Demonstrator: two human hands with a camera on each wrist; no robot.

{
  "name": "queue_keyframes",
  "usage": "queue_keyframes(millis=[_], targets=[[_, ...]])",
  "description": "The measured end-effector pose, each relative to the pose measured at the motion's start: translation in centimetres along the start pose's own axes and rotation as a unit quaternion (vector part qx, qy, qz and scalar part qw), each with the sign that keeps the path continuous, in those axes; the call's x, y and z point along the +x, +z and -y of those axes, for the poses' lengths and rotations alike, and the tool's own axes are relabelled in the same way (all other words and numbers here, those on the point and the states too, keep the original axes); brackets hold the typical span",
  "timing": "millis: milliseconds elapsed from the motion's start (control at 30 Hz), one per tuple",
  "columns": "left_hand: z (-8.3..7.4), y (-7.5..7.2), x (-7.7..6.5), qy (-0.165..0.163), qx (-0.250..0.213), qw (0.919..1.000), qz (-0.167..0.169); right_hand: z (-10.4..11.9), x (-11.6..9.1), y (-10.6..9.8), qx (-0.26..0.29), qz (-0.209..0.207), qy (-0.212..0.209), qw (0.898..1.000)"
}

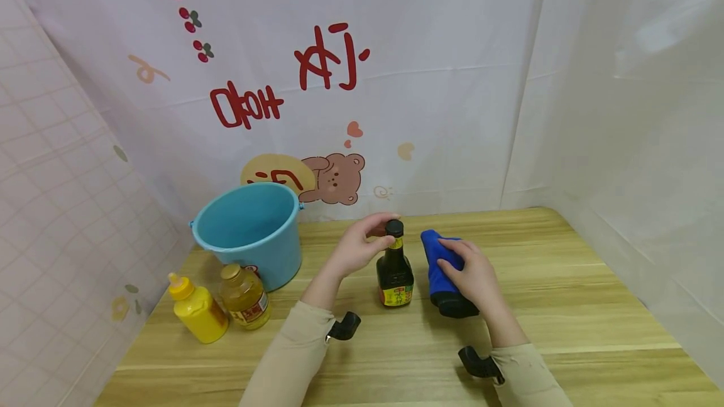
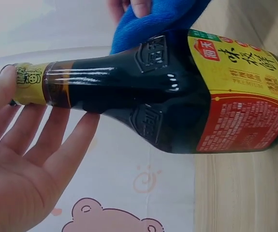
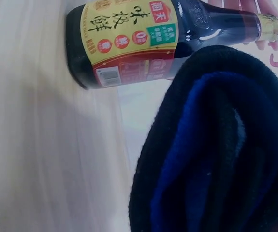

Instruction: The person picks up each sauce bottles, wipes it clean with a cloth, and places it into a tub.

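Note:
A dark soy sauce bottle [image 1: 394,274] with a black cap and a yellow-and-red label stands on the wooden table. My left hand [image 1: 361,247] holds it by the neck; in the left wrist view the thumb lies at the cap and the fingers pass behind the neck. Just right of the bottle, my right hand [image 1: 471,271] grips a folded blue cloth [image 1: 434,261] with a dark edge. The right wrist view shows the cloth's black-rimmed folds [image 3: 187,145] close up, apart from the label, while most of the right hand is hidden there.
A light blue bucket [image 1: 287,250] stands at the back left. In front of it are a jar of amber liquid [image 1: 240,294] and a yellow squeeze bottle [image 1: 200,316]. Printed white sheeting [image 1: 441,112] hangs behind the table [image 1: 565,306].

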State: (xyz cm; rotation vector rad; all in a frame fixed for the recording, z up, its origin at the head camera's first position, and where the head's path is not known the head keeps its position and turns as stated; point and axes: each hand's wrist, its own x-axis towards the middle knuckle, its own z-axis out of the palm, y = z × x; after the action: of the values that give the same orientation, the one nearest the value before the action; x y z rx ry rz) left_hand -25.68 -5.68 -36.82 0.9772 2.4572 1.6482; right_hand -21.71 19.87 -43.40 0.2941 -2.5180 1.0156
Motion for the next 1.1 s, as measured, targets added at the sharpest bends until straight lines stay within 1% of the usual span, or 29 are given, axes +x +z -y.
queue_keyframes(millis=[100,233,300,367,433,633,800,933,1100], targets=[[-0.3,0.3,-0.2,-0.008,-0.005,0.9996,-0.026,0.1,0.1,-0.1,0.009,0.001,0.001,1.0],[-0.6,0.8,-0.4,-0.019,0.006,0.9956,-0.091,0.4,0.2,-0.3,0.024,-0.01,-0.012,1.0],[-0.8,1.0,-0.5,-0.019,0.009,0.9929,-0.117,0.8,0.3,-0.5,0.032,-0.019,-0.02,0.999],[-0.9,1.3,-0.5,-0.022,0.013,0.9905,-0.135,1.3,0.3,-0.8,0.039,-0.028,-0.03,0.998],[-0.9,1.6,-0.5,-0.021,0.014,0.9891,-0.145,1.9,0.2,-1.1,0.046,-0.035,-0.037,0.998],[-1.2,1.9,-0.4,-0.017,0.024,0.986,-0.164,3.0,0.2,-1.5,0.061,-0.047,-0.05,0.996],[-1.3,1.9,-0.2,-0.013,0.033,0.9868,-0.158,3.5,0.3,-1.6,0.071,-0.05,-0.055,0.995],[-1.4,1.8,-0.2,-0.008,0.04,0.9877,-0.151,4.1,0.6,-1.5,0.073,-0.048,-0.067,0.994],[-1.5,1.6,-0.2,-0.007,0.052,0.9882,-0.144,4.9,1.2,-1.4,0.075,-0.055,-0.081,0.992]])
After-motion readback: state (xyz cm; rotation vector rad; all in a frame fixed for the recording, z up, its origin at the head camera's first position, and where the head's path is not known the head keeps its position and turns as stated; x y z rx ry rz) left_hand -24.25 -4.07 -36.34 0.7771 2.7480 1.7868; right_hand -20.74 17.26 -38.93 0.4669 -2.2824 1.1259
